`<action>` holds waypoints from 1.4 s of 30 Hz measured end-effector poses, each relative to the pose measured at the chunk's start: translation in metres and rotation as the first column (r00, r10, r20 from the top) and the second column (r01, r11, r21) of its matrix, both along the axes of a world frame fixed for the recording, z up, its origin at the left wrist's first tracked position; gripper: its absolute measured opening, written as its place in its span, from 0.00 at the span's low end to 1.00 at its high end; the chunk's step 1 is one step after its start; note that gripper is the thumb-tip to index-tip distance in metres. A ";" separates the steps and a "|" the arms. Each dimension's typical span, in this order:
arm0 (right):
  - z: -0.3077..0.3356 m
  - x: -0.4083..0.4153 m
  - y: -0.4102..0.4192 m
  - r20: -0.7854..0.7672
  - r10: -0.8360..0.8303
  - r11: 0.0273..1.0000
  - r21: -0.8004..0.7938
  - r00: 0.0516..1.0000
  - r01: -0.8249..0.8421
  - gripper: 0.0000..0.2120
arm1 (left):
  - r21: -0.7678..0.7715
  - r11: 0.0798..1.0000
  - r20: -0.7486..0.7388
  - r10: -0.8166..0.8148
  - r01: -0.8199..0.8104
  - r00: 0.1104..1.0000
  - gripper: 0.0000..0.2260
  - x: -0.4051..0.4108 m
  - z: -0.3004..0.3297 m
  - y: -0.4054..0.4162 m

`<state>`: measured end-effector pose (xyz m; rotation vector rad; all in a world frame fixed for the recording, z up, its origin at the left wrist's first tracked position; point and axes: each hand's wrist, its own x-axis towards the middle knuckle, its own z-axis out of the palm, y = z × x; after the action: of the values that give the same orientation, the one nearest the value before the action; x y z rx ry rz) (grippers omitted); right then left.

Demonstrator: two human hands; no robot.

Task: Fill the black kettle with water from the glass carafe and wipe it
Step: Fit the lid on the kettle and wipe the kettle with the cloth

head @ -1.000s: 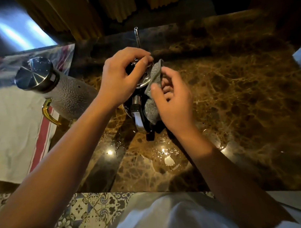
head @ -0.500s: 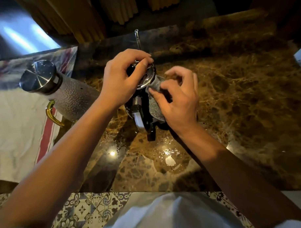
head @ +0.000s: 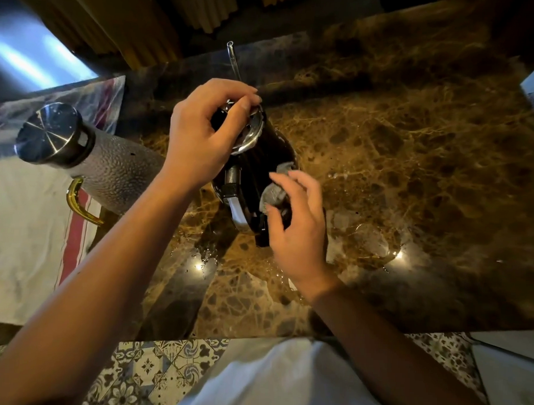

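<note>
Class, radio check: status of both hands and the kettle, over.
Left hand gripping kettle lid. Right hand pressing grey cloth on black kettle. Nothing obstructing.

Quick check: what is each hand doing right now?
Left hand: closed on the kettle lid.
Right hand: holding a grey cloth against the black kettle.
</note>
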<state>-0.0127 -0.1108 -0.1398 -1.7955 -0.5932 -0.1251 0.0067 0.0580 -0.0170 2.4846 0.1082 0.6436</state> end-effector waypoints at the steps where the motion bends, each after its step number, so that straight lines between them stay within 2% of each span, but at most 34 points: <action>1: 0.001 0.004 -0.003 -0.052 -0.018 1.000 0.020 0.998 0.019 0.20 | 0.002 1.000 0.000 0.003 -0.003 1.000 0.10 0.000 0.000 0.000; 3: 0.013 0.014 -0.003 -0.085 -0.019 0.997 0.068 0.996 0.025 0.14 | 0.004 1.000 0.006 0.005 -0.005 1.000 0.10 0.000 0.000 0.000; 5: 0.032 0.026 0.003 -0.012 -0.034 0.991 0.128 0.999 0.036 0.10 | -0.006 1.000 0.012 0.001 -0.001 1.000 0.10 0.000 0.000 0.000; 9: 0.055 0.054 0.020 0.060 -0.168 0.966 0.210 0.984 0.152 0.09 | -0.001 0.999 -0.006 -0.049 0.049 0.999 0.09 0.002 -0.001 0.004; 11: 0.047 0.046 0.019 0.039 -0.135 0.976 0.178 0.990 0.126 0.08 | 0.032 0.993 -0.065 -0.111 0.113 0.992 0.09 0.003 0.004 0.011; 15: 0.008 0.006 0.005 -0.034 -0.071 0.997 0.012 0.997 0.071 0.10 | 0.087 0.971 -0.206 -0.201 0.223 0.958 0.09 0.005 0.019 0.017; 17: 0.003 0.003 0.001 -0.113 -0.046 0.999 0.006 0.992 0.048 0.11 | 0.156 0.964 -0.320 -0.154 0.213 0.935 0.13 0.002 0.027 0.016; 19: 0.015 0.010 0.001 -0.153 -0.033 0.998 0.039 0.988 0.039 0.11 | 0.336 0.929 -0.435 0.004 0.157 0.901 0.20 -0.003 0.034 0.015; 21: 0.034 0.024 0.007 -0.176 -0.067 0.987 0.132 0.982 0.091 0.13 | 0.498 0.856 -0.471 0.133 0.138 0.872 0.28 -0.007 0.040 0.009; 22: 0.044 0.030 0.011 -0.180 -0.080 0.974 0.193 0.980 0.115 0.12 | 0.526 0.837 -0.478 0.147 0.149 0.866 0.31 -0.009 0.041 0.006; 24: 0.060 0.038 0.019 -0.141 -0.075 0.958 0.265 0.987 0.111 0.11 | 0.488 0.853 -0.500 0.099 0.185 0.860 0.35 -0.009 0.046 0.005; 25: 0.062 0.037 0.021 -0.106 -0.068 0.963 0.254 0.992 0.093 0.12 | 0.438 0.875 -0.511 0.057 0.203 0.858 0.36 -0.009 0.049 0.007; 28: 0.046 0.022 0.016 0.016 -0.071 0.991 0.115 0.997 0.069 0.13 | 0.325 0.917 -0.532 -0.023 0.229 0.847 0.31 -0.010 0.053 0.021; 31: 0.018 0.010 0.008 -0.024 -0.063 0.998 0.025 0.998 0.063 0.10 | 0.289 0.915 -0.544 -0.086 0.282 0.835 0.26 -0.012 0.050 0.032; 34: 0.006 0.007 0.006 -0.062 -0.036 0.999 -0.037 0.997 0.034 0.09 | 0.214 0.914 -0.554 -0.177 0.344 0.813 0.24 -0.009 0.054 0.036; 37: 0.012 0.011 0.003 -0.108 -0.017 1.000 -0.012 0.994 0.016 0.10 | 0.180 0.903 -0.596 -0.215 0.390 0.774 0.25 -0.003 0.065 0.036; 39: 0.026 0.017 0.005 -0.090 -0.031 0.997 0.068 0.995 0.037 0.08 | 0.250 0.877 -0.614 -0.184 0.410 0.768 0.24 -0.001 0.069 0.032; 42: 0.051 0.028 0.015 0.039 -0.102 0.982 0.163 0.994 0.094 0.06 | 0.514 0.786 -0.625 0.069 0.343 0.777 0.31 -0.001 0.063 0.013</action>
<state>0.0157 -0.0958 -0.0889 -1.6682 -0.5132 -0.2757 0.0059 0.0712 0.0462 3.2031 -0.0662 -0.3117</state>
